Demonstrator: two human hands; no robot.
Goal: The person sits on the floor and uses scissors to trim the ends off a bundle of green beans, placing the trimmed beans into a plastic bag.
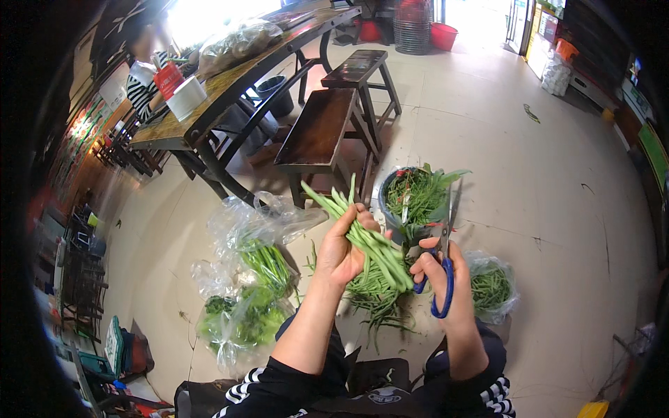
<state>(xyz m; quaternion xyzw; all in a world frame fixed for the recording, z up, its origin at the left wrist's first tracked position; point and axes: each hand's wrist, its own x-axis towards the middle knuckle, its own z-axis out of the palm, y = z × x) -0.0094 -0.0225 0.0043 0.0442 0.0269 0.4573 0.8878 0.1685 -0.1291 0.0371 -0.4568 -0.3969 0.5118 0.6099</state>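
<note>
My left hand (346,244) is closed round a bunch of long green beans (376,249), which slants from upper left to lower right. In my right hand (446,279) is a pair of scissors (444,268) with blue handles, blades pointing up and slightly apart. The scissors are just right of the bunch's lower end. Below the bunch lies a pile of thinner green beans (380,296) on the floor. Beyond my right hand stands a bucket (387,202) filled with leafy green scraps (418,195). A clear bag of cut green pieces (490,288) sits to the right.
Clear plastic bags with leafy greens (247,317) and green stalks (268,268) lie left on the tiled floor. Two dark wooden stools (317,132) stand ahead beside a long table (230,87). A person in a striped top (139,87) is at the table. A black bin (275,97) stands beneath it.
</note>
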